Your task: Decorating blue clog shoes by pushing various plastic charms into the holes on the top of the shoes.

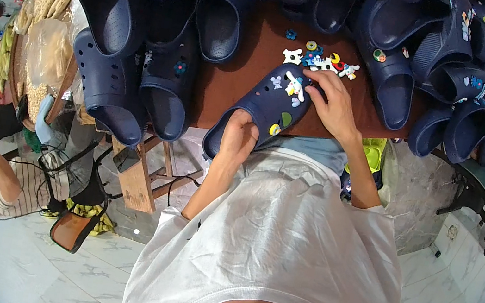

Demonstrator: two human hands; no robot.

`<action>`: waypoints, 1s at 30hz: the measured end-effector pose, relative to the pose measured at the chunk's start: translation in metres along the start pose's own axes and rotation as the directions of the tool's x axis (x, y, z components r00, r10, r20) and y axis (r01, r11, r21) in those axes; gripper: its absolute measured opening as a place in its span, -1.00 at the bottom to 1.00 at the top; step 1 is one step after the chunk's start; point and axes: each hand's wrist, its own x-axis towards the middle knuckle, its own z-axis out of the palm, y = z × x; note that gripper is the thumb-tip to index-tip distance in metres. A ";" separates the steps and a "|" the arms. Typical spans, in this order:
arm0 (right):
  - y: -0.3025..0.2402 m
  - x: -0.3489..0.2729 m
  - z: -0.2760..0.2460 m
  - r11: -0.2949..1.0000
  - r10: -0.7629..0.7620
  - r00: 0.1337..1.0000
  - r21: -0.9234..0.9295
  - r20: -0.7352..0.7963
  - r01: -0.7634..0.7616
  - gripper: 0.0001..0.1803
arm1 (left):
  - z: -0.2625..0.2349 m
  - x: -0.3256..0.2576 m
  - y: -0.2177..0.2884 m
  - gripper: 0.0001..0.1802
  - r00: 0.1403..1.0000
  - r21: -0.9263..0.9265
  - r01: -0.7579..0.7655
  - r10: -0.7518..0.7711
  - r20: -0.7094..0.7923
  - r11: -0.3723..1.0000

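A navy blue foam clog [259, 100] is held over the near edge of the brown-covered table, its toe pointing away to the right. My left hand [240, 135] reaches into its heel opening and grips it, the fingertips partly hidden inside. On the toe, my right hand [332, 105] has its thumb and finger bent against the edge, right beside a white figure charm [295, 86]. Several other charms dot the upper, among them a green half-round one [286, 119] and a yellow one [275, 129]. Beyond the toe lies a small pile of loose charms [324, 62].
Navy clogs [218, 25] crowd the table's left and far sides, with more charm-covered clogs [484, 89] on the right. A wooden stool [139, 176] stands below left. Further left, a person in a striped shirt [35, 184] sits near a round tray of pale pieces [41, 53].
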 end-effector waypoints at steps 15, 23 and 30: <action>0.047 -0.016 0.002 0.935 0.066 0.975 -0.327 -0.213 -0.134 -0.51 | 0.002 -0.007 0.005 -0.72 0.999 -0.077 0.034 -0.036 -0.015 0.996; 0.055 -0.006 0.017 0.895 0.059 0.978 -0.424 -0.198 -0.140 -0.48 | -0.027 0.003 -0.008 -0.63 0.985 -0.243 0.034 0.008 0.172 0.969; 0.067 0.009 0.018 0.933 0.083 0.956 -0.315 -0.280 -0.173 -0.59 | -0.005 -0.007 -0.002 -0.65 0.998 -0.153 0.001 0.010 0.069 0.988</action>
